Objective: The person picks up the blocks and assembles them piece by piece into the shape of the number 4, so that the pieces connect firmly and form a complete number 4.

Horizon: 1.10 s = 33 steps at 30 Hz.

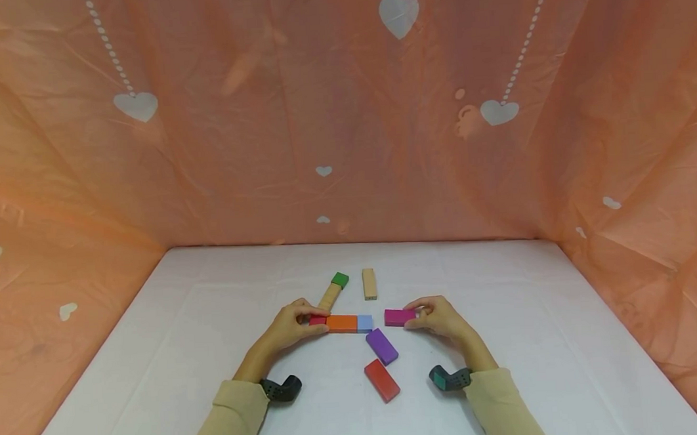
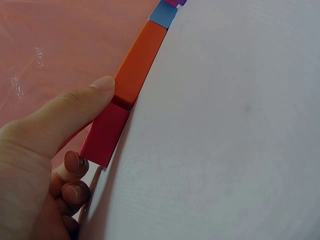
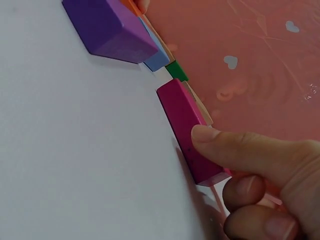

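Note:
My left hand (image 1: 290,325) grips the left end of a row of blocks, between thumb and fingers. A crimson block (image 2: 105,134) lies within that grip, and the thumb tip reaches the edge of the orange block (image 1: 342,324) beside it. A light blue block (image 1: 364,324) continues the row to the right. Across a small gap, my right hand (image 1: 441,318) pinches the right end of a magenta block (image 3: 186,131), its thumb on the near side. That block lies roughly in line with the row.
Nearer me, a purple block (image 1: 381,346) and a red block (image 1: 382,381) lie slanted on the white table (image 1: 211,310). Behind the row are a slanted plain wooden block (image 1: 330,297), a green block (image 1: 340,279) at its far end, and another wooden block (image 1: 369,284). Orange sheeting (image 1: 344,132) surrounds the table.

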Each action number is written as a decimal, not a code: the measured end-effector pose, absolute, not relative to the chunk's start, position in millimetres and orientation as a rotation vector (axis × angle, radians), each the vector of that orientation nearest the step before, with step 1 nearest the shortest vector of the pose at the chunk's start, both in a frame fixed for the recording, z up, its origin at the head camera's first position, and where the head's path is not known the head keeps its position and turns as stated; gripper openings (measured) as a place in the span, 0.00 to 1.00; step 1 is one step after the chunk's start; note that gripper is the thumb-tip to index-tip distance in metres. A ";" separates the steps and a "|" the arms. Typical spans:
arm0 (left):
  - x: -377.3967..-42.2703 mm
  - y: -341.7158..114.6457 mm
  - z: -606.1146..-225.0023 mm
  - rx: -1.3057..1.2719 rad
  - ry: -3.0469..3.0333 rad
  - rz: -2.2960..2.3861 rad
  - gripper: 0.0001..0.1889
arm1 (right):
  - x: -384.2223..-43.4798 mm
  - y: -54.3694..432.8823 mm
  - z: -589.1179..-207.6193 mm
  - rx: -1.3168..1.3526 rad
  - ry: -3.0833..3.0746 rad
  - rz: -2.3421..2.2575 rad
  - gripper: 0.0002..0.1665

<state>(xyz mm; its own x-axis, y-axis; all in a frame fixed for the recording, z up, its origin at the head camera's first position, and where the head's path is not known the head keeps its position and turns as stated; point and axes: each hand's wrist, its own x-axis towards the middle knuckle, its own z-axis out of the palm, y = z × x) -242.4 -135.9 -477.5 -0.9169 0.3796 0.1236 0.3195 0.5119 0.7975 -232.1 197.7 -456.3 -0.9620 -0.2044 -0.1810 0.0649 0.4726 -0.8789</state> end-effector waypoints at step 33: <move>-241.4 -135.6 -475.9 0.627 2.674 1.388 0.15 | -231.8 192.0 -456.3 -0.170 2.475 -1.486 0.23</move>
